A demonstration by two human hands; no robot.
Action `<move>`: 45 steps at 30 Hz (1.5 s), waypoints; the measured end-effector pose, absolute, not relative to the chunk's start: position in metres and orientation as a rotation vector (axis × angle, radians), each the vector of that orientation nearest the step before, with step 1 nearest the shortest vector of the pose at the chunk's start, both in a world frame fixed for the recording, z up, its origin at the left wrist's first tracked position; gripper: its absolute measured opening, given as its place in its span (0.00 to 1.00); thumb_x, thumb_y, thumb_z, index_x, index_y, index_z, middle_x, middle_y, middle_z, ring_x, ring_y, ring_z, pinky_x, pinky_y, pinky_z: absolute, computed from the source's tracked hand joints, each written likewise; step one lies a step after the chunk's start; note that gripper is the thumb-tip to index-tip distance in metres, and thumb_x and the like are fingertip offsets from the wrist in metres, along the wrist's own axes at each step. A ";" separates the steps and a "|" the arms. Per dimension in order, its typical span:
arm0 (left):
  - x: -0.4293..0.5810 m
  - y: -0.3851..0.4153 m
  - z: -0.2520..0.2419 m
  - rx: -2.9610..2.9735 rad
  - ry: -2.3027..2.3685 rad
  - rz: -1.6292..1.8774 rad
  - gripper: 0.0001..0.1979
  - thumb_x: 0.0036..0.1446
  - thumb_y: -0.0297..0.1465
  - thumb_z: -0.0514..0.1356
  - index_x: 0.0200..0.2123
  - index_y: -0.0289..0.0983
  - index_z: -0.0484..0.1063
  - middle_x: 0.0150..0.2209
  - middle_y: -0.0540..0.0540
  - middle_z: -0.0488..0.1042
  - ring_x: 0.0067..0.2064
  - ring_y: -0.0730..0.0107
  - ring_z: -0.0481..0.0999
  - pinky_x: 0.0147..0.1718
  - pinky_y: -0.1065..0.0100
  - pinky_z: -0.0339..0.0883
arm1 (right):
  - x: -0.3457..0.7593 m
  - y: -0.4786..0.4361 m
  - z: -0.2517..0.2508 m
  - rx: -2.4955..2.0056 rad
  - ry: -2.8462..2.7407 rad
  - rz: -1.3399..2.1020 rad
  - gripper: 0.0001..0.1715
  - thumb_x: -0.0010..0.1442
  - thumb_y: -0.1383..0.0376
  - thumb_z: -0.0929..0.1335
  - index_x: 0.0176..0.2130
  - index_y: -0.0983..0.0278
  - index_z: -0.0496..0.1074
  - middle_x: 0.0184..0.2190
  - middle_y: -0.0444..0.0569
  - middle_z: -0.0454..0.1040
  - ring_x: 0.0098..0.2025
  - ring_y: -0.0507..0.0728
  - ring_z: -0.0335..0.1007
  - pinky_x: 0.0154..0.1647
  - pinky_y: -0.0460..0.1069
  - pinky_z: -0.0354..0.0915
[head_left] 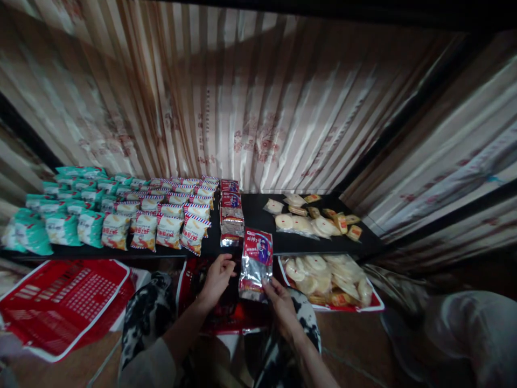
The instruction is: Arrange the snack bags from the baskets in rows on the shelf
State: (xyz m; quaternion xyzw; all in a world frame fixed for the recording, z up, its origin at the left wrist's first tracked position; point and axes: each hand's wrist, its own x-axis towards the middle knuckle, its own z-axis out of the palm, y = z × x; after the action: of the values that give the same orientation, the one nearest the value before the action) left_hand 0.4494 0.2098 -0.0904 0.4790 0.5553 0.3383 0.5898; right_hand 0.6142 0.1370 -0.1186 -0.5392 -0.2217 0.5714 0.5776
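Observation:
My right hand point(280, 307) pinches the lower right corner of a red and silver snack packet point(257, 264) with a cartoon figure on its front. That packet is held in front of the black shelf's edge. Just left of it, my left hand point(218, 280) has its fingers curled in, with nothing visible in them. Beyond my left hand, similar red and silver packets point(231, 221) lie in an overlapping column on the black shelf point(258, 215). To their left stand rows of cream snack bags with striped edges point(144, 230), and then teal bags point(62, 229).
Round pale crackers point(297, 223) in clear wrappers and small yellow packets point(341, 222) lie on the shelf's right side. Below it, an open red bag point(331, 283) holds more crackers. A red bag point(68, 302) lies at left. A person's leg point(472, 328) shows at right.

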 end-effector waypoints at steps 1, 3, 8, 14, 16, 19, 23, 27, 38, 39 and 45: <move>0.451 0.211 -0.095 1.140 1.299 0.786 0.14 0.56 0.34 0.54 0.45 0.36 0.66 0.41 0.43 0.76 0.33 0.72 0.78 0.21 0.77 0.59 | 0.621 0.145 -0.115 -1.269 -0.504 1.301 0.22 0.44 0.52 0.74 0.37 0.61 0.74 0.32 0.48 0.80 0.33 0.60 0.76 0.35 0.53 0.70; 0.455 0.214 -0.103 1.179 1.322 0.791 0.12 0.57 0.33 0.53 0.43 0.35 0.67 0.41 0.42 0.76 0.33 0.72 0.78 0.23 0.76 0.62 | 0.634 0.166 -0.107 -1.298 -0.497 1.232 0.21 0.43 0.52 0.74 0.36 0.60 0.73 0.29 0.47 0.79 0.30 0.60 0.75 0.30 0.52 0.69; 0.462 0.231 -0.114 1.284 1.362 0.855 0.11 0.56 0.27 0.51 0.41 0.36 0.68 0.42 0.44 0.75 0.34 0.72 0.78 0.33 0.70 0.70 | 0.647 0.232 -0.088 -1.316 -0.573 1.052 0.24 0.40 0.53 0.75 0.36 0.61 0.71 0.25 0.42 0.77 0.25 0.54 0.71 0.26 0.47 0.66; 0.473 0.256 -0.102 1.807 1.506 1.108 0.15 0.53 0.21 0.50 0.40 0.38 0.71 0.45 0.43 0.73 0.50 0.62 0.71 0.50 0.57 0.66 | 0.632 0.310 -0.093 -1.361 -0.696 1.005 0.30 0.39 0.50 0.73 0.39 0.64 0.70 0.25 0.44 0.76 0.26 0.54 0.71 0.27 0.47 0.66; 0.476 0.264 -0.100 1.920 1.558 1.144 0.16 0.51 0.20 0.51 0.40 0.38 0.72 0.49 0.42 0.71 0.53 0.59 0.69 0.53 0.54 0.64 | 0.624 0.330 -0.100 -1.423 -0.785 0.972 0.30 0.44 0.49 0.70 0.42 0.64 0.70 0.27 0.46 0.77 0.28 0.55 0.73 0.28 0.48 0.67; 0.479 0.276 -0.104 2.050 1.583 1.192 0.18 0.50 0.19 0.52 0.43 0.36 0.71 0.53 0.40 0.69 0.58 0.55 0.63 0.56 0.50 0.61 | 0.616 0.350 -0.109 -1.520 -0.899 0.927 0.28 0.48 0.51 0.68 0.44 0.65 0.70 0.30 0.48 0.78 0.30 0.56 0.74 0.31 0.49 0.69; 0.482 0.292 -0.114 2.137 1.575 1.198 0.23 0.50 0.19 0.52 0.51 0.34 0.67 0.58 0.40 0.65 0.63 0.52 0.54 0.58 0.49 0.59 | 0.612 0.366 -0.116 -1.604 -0.993 0.868 0.23 0.49 0.55 0.68 0.42 0.65 0.72 0.32 0.49 0.78 0.33 0.57 0.74 0.35 0.50 0.68; 0.485 0.302 -0.118 2.150 1.622 1.005 0.26 0.50 0.20 0.51 0.54 0.32 0.65 0.61 0.41 0.61 0.65 0.51 0.49 0.60 0.49 0.55 | 0.612 0.374 -0.118 -1.693 -1.073 0.811 0.25 0.51 0.57 0.69 0.47 0.66 0.71 0.35 0.50 0.78 0.37 0.58 0.74 0.39 0.50 0.68; 0.487 0.309 -0.125 2.105 1.642 0.732 0.27 0.54 0.23 0.50 0.59 0.31 0.60 0.62 0.42 0.60 0.65 0.55 0.51 0.62 0.54 0.51 | 0.603 0.364 -0.101 -2.176 -1.389 0.546 0.26 0.61 0.56 0.61 0.58 0.59 0.59 0.41 0.50 0.77 0.43 0.61 0.74 0.39 0.51 0.64; 0.487 0.310 -0.126 2.109 1.637 0.725 0.26 0.55 0.24 0.50 0.59 0.31 0.61 0.62 0.42 0.60 0.65 0.55 0.52 0.62 0.54 0.51 | 0.603 0.363 -0.100 -2.202 -1.403 0.534 0.25 0.62 0.56 0.60 0.57 0.58 0.60 0.41 0.50 0.77 0.43 0.61 0.74 0.39 0.51 0.64; 0.486 0.311 -0.122 2.141 1.621 0.692 0.24 0.55 0.24 0.50 0.55 0.31 0.65 0.61 0.41 0.61 0.65 0.54 0.52 0.62 0.54 0.51 | 0.602 0.360 -0.097 -2.237 -1.433 0.496 0.21 0.61 0.57 0.60 0.53 0.60 0.64 0.47 0.52 0.73 0.46 0.59 0.71 0.40 0.49 0.63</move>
State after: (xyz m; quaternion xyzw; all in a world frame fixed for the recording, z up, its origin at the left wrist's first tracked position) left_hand 0.4865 0.3111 -0.1219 0.7589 0.5747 0.2452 0.1833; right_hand 0.6019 0.3602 -0.0970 -0.8079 -0.5175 0.1791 0.2177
